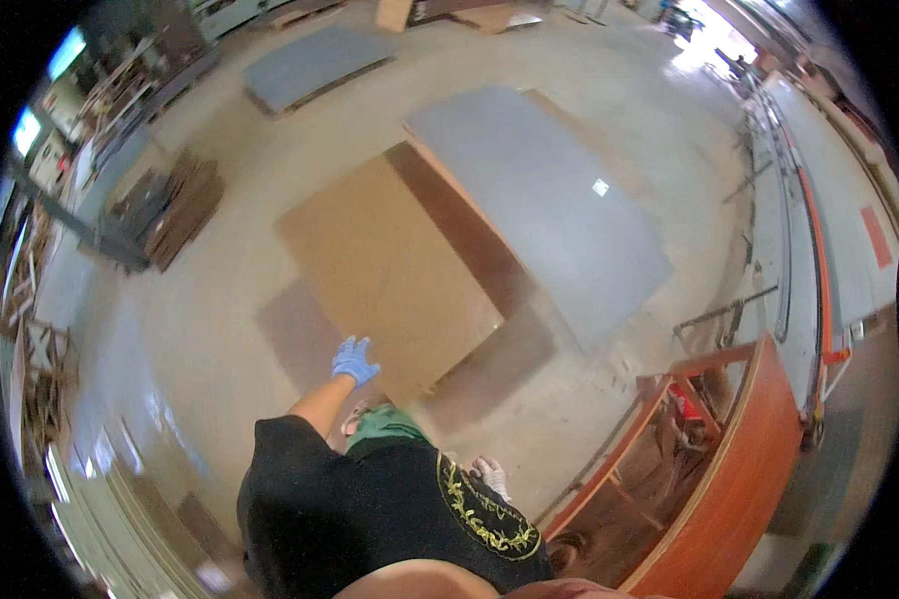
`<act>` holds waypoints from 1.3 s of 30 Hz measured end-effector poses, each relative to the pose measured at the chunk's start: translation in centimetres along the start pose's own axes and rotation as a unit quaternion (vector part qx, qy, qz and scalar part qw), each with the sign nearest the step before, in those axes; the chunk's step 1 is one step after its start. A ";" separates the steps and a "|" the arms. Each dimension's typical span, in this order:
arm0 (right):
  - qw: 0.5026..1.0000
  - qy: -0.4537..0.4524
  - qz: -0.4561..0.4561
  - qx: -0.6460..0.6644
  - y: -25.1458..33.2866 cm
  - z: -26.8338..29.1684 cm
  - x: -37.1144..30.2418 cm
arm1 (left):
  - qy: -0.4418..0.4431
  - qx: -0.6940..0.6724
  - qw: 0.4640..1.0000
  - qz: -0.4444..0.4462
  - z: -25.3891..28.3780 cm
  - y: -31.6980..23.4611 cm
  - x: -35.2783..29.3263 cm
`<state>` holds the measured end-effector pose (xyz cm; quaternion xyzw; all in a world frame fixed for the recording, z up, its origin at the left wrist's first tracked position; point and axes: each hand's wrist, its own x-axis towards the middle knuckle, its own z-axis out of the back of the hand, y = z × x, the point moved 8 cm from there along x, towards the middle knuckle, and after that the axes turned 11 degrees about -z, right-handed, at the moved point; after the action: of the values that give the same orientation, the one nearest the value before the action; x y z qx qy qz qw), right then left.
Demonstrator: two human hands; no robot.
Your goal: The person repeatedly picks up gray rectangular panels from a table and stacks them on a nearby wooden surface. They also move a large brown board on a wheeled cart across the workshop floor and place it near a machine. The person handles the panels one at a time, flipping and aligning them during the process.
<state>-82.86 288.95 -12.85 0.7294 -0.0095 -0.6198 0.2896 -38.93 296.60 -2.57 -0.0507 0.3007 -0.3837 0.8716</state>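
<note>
My left hand [354, 361], in a blue glove, reaches forward with its fingers spread. It is over the near left edge of a large tan board [390, 260]; I cannot tell whether it touches it. Darker brown board [454, 225] shows along the tan board's far right side. My right hand [491, 475], in a whitish glove, is low beside my body, apart from the boards. Its fingers are too small and blurred to make out. A broad grey panel [539, 190] with a small white label [599, 187] lies just beyond the boards.
A reddish-brown wooden cabinet-like frame [714, 469] with open compartments stands at the near right. Behind it runs a long machine [819, 250] with an orange-red rail. Another grey panel stack [315, 65] lies far off. Brown boards [185, 205] are piled at the left, near a post.
</note>
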 end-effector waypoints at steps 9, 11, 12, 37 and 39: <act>0.981 -0.188 0.038 0.024 2.5 -25.0 4.5 | 0.055 0.370 0.918 -0.131 12.1 17.7 13.6; 0.894 -0.443 0.052 -0.029 2.4 -25.7 5.0 | 0.052 0.385 0.909 -0.154 16.3 20.7 17.4; 0.898 -0.440 0.001 0.012 3.1 -26.2 3.3 | 0.064 0.379 0.908 -0.168 16.5 21.3 18.1; 0.827 -0.540 -0.079 0.131 20.1 -29.1 6.1 | 0.087 0.385 0.893 -0.215 25.4 12.0 34.8; 0.839 -0.521 -0.085 0.133 22.9 -28.1 7.0 | 0.091 0.373 0.898 -0.216 26.1 10.3 37.4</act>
<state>-47.72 278.79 -7.42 0.3288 -0.1795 -0.9230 0.0882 1.94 273.98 -2.77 0.2499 0.1953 -0.6496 0.6910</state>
